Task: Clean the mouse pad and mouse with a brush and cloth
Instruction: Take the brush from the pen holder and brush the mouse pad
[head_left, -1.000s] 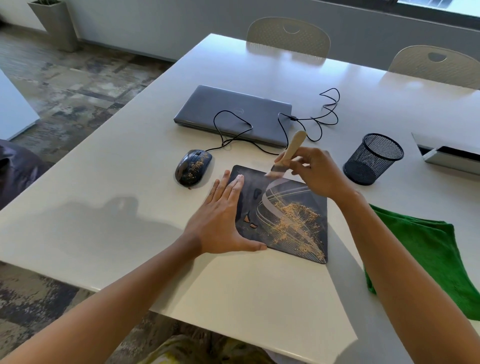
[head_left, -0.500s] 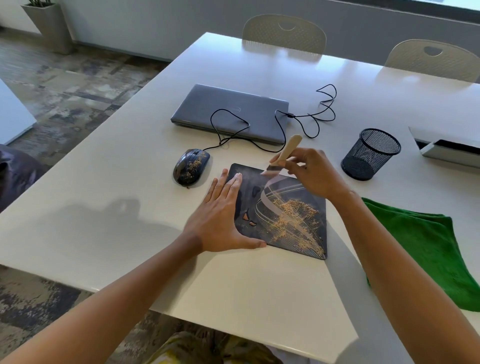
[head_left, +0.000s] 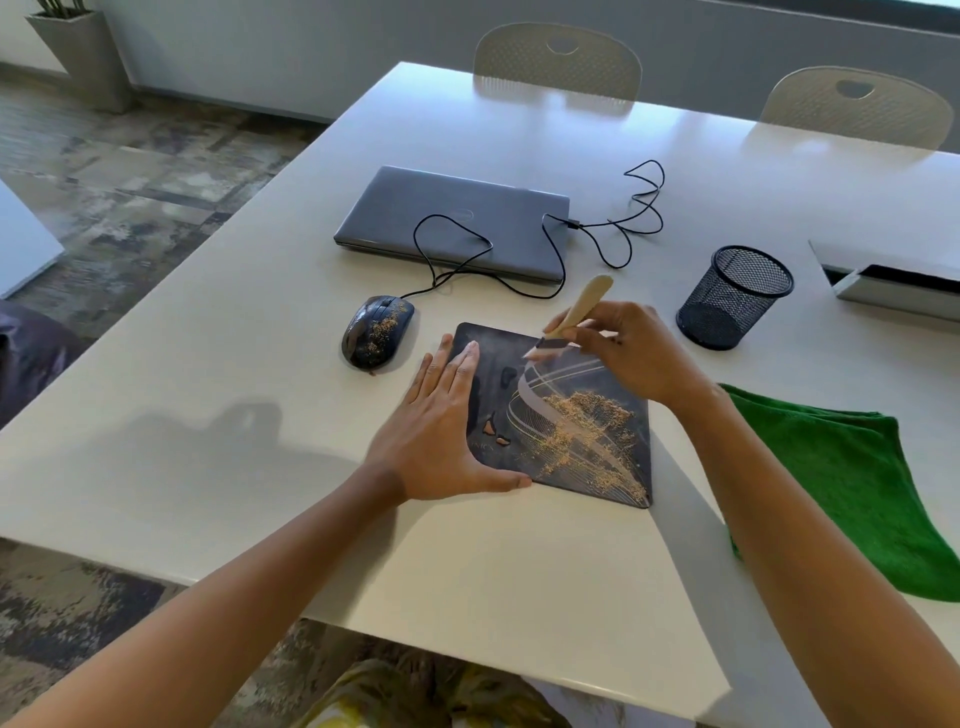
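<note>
A dark mouse pad (head_left: 587, 415) lies on the white table, with tan crumbs spread over its right half. My left hand (head_left: 441, 431) presses flat on the pad's left edge, fingers straight. My right hand (head_left: 631, 358) grips a small wooden-handled brush (head_left: 576, 312), whose bristles touch the pad's far edge. A black wired mouse (head_left: 376, 331) sits to the left of the pad, with crumbs on its top. A folded green cloth (head_left: 852, 483) lies on the table to the right of my right forearm.
A closed grey laptop (head_left: 452, 218) lies behind the pad, the mouse cable (head_left: 618, 228) looping over it. A black mesh pen cup (head_left: 732, 296) stands at the right, a white box (head_left: 893, 280) beyond it. Two chairs (head_left: 558, 62) stand at the far side. The table's (head_left: 208, 415) near edge is close to me.
My right hand and the brush have stayed at the pad's far edge with only a slight shift. My left hand stays flat on the pad. The view has shifted a little.
</note>
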